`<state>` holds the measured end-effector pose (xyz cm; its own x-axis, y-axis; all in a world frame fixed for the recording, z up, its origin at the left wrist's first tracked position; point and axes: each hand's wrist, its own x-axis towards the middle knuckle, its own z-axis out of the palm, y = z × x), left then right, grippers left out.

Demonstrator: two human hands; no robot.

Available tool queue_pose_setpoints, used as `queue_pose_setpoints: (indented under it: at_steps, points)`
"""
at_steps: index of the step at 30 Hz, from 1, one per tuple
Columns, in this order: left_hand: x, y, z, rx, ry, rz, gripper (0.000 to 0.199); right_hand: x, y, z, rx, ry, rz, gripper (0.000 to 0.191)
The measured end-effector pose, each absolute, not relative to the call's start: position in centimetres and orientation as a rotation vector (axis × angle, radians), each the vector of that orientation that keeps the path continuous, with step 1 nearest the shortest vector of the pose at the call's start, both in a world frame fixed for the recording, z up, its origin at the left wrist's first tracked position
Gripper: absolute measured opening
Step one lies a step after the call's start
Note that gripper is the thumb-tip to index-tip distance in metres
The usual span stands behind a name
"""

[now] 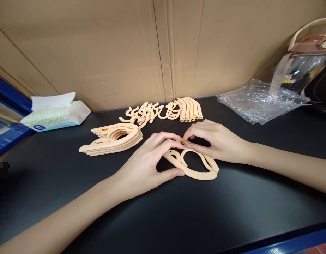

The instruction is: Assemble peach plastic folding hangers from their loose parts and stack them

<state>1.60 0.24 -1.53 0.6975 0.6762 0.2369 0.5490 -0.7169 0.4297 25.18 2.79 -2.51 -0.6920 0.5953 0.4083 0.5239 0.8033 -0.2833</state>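
Left hand (155, 158): thumb and fingers closed on the near arm of a beige folding hanger (200, 174), which lay folded near the middle of the black tabletop (194, 215). Right hand (213, 139): thumb and fingertips pinched the hanger's far arm, close to the left fingertips. The hanger's curved hook sat between its arms. A stack of folded hangers (115, 141) lay to the left. Behind stood loose hooks (144, 113) in a pile, beside a row of hanger arms (189, 108). Tissue pack (57, 114) at far left; clear plastic bag (260, 100) at right, near a drink bottle (306, 63).
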Motion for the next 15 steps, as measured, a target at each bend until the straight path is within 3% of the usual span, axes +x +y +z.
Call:
queue_pose_setpoints:
  at_steps: [3,5,10,15]
  points:
    - [1.6,0.24,-1.77,2.551,1.04,0.491,0.071,25.07,2.43,-2.38,-0.739,-2.575,0.282,0.011]
    - [1.58,0.22,-1.87,2.538,1.073,0.441,0.081,24.95,2.19,-2.24,-0.722,-2.6,0.351,0.004]
    - [1.63,0.11,-1.69,2.56,1.109,0.435,0.073,24.8,1.96,-2.06,-0.776,-2.583,0.394,0.012]
    - [1.74,-0.02,-1.5,2.685,1.175,0.455,0.081,25.08,2.39,-2.3,-0.933,-2.38,0.544,0.023]
